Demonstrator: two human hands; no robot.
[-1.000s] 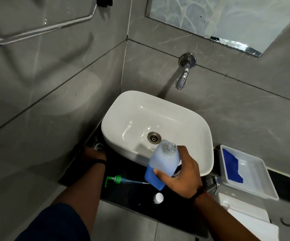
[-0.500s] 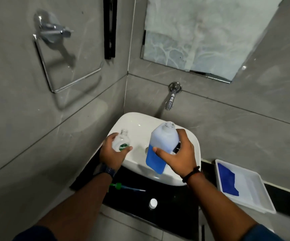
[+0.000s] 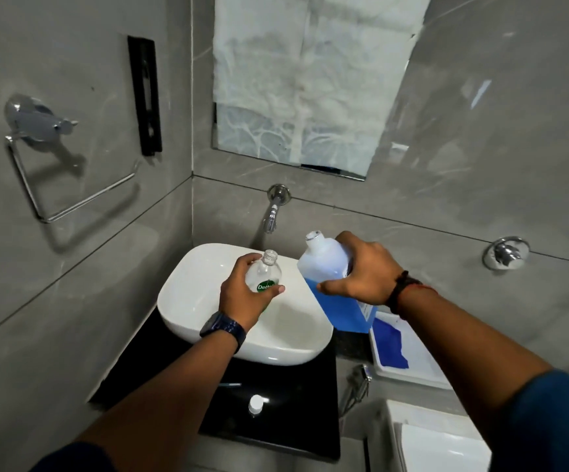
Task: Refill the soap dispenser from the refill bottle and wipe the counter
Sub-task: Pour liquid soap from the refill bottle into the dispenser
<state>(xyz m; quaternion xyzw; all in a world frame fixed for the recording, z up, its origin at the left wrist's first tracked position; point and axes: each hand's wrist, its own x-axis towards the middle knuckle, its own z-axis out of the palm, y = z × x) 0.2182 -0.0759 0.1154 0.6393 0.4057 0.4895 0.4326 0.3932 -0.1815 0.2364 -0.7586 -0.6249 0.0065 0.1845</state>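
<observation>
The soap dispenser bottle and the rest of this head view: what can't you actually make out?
- Soap dispenser: lower body hidden by the left hand; fill level unclear.
- Refill bottle: label covered by the right hand.
- Pump on the counter: mostly behind the left forearm.
- Tray: partly behind the right forearm.

Two bare forearms are seen, dark blue sleeves pushed up near the elbows. A dark blue wristwatch [image 3: 223, 328] is worn on the left wrist; a black band with red thread [image 3: 401, 290] on the right.
</observation>
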